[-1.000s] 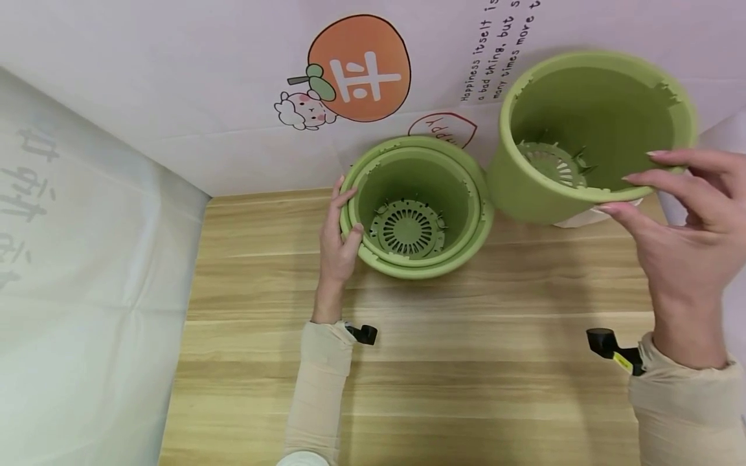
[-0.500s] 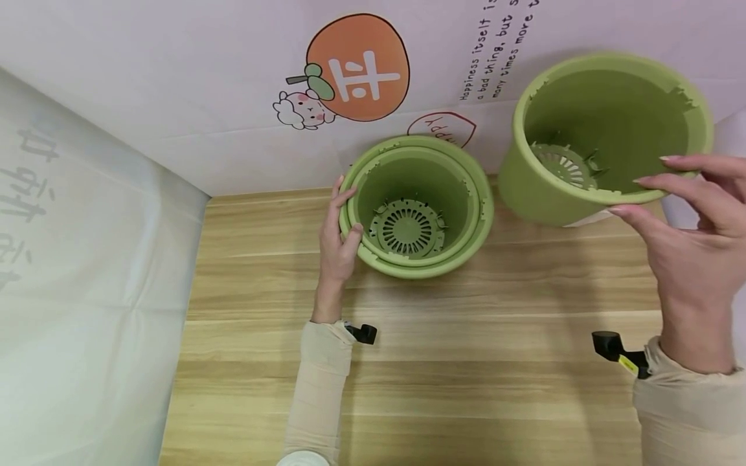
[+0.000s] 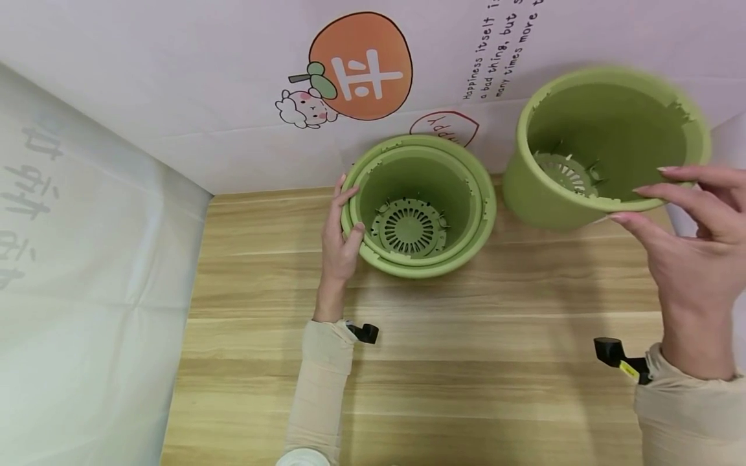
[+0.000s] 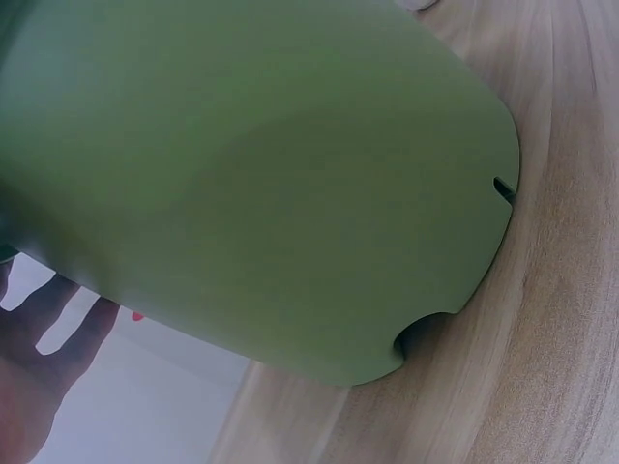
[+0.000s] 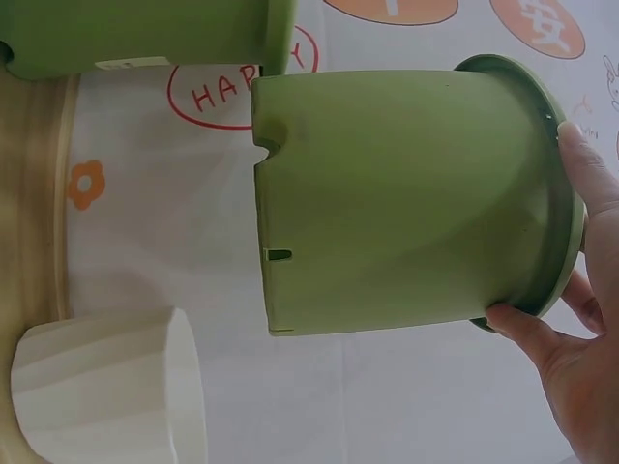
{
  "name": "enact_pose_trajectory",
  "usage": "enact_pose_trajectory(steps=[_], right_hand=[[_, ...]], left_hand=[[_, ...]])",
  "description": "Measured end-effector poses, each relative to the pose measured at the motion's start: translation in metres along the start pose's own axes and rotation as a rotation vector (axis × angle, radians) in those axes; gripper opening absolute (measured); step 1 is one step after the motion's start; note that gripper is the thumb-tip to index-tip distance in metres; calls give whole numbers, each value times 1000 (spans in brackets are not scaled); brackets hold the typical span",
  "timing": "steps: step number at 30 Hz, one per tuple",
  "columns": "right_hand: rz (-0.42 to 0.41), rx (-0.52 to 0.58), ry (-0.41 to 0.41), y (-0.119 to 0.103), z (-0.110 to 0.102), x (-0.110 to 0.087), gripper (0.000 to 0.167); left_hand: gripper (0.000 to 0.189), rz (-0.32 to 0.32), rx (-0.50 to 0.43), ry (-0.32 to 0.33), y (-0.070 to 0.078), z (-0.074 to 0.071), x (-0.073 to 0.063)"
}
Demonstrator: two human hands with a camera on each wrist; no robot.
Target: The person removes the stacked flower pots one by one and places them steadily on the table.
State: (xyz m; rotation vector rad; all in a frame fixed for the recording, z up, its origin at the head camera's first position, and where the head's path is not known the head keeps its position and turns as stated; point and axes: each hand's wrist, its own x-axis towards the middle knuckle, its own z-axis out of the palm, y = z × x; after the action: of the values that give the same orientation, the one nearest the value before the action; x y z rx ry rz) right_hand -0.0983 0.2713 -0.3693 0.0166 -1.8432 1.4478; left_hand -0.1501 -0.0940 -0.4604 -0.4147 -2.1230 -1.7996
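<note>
Green pot [image 3: 612, 149] in the head view hangs at the upper right, its mouth tilted toward the camera and its slotted bottom partly showing inside. The right hand [image 3: 699, 249] pinches its near rim, thumb outside and fingertips over the inner edge. To its left, just beside but apart, an outer pot [image 3: 419, 273] stands on the wooden tabletop [image 3: 408, 375] with an inner pot [image 3: 460, 200] nested in it, both the same green. The left hand [image 3: 340, 252] grips the left edge of these nested rims, thumb and a finger curled over. Behind them rises a white printed cloth [image 3: 245, 84] with an orange fruit drawing [image 3: 361, 65].

From the left wrist, the outer pot's smooth wall fills most of the view, its notched foot on the tabletop. Left-hand fingers reach up to it at the lower left; their tips are hard to make out there.

From the right wrist, the green pot appears sideways, held at the rim between thumb and fingers, its notched base clear of the tabletop. A white pot [image 5: 106, 387] sits at lower left, near an orange flower print [image 5: 85, 184].
</note>
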Motion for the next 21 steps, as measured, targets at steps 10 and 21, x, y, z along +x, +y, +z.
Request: enact_pose_trajectory(steps=[10,21], right_hand=[[-16,-5,1,9,-4,-11,38],[-67,-67,37,12,-3,-18,36]], left_hand=[[57,12,-7,2,0,0,1],[57,-15,-6,15,1,2,-1]])
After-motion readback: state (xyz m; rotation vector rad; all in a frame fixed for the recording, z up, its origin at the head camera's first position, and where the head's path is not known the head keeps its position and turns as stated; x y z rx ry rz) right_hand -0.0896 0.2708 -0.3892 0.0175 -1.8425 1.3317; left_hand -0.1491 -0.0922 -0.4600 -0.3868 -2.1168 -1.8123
